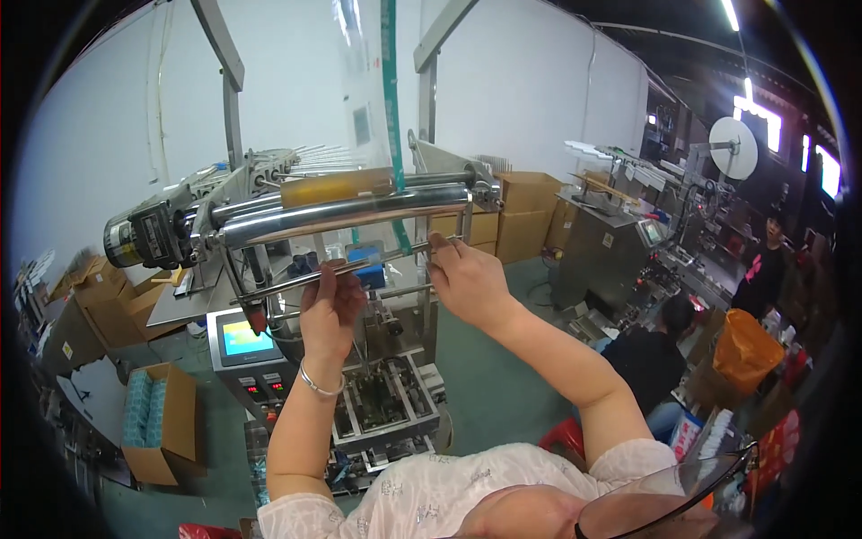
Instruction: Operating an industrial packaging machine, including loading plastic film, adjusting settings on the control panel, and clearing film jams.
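Observation:
A clear plastic film (364, 99) with a green edge strip (390, 99) hangs down to the shiny metal roller (346, 214) of a packing machine. Below the roller, a thin metal rod (301, 281) runs across in front of me. My left hand (330, 310) is closed at this rod, thumb in front and fingers curled up behind. At the rod's right part, my right hand (471, 280) is closed too, fingers bent over it. The green strip passes down between my hands. Whether either hand also pinches film is hidden.
A dark motor (144, 238) sits at the roller's left end. Below it stands a control box with a lit screen (244, 340). An open carton (162, 418) holds blue-patterned packs. The machine's metal frame (386, 404) lies beneath my hands. Two people (651, 364) are at the right.

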The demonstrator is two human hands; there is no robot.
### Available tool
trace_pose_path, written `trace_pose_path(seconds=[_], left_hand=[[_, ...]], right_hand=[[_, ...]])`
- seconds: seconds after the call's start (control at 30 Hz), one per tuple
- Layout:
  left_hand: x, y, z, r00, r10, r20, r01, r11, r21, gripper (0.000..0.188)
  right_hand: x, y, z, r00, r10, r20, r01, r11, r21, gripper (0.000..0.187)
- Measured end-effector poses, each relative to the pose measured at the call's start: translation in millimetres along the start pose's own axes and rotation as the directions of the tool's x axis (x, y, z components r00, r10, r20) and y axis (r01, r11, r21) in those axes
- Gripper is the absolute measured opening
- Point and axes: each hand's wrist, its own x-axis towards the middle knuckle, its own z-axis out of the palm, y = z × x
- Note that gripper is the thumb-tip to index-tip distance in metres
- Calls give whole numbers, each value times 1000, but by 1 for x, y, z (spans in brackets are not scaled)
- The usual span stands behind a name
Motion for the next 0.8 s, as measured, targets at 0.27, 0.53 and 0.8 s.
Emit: trace_pose_path(seconds=[0.27,0.53,0.8], left_hand=[[-27,5,-10,971,-198,-132,222,956,194,29],[-65,39,0,953,-232,195,70,794,603,20],[-34,99,65,797,329,507,-604,453,655,20]], right_hand=[[4,-8,-43,973,-11,-229,82,950,300,27],[91,-10,-87,946,-30,-323,177,881,438,16],[165,-9,-78,958,97,-271,81,814,575,35]])
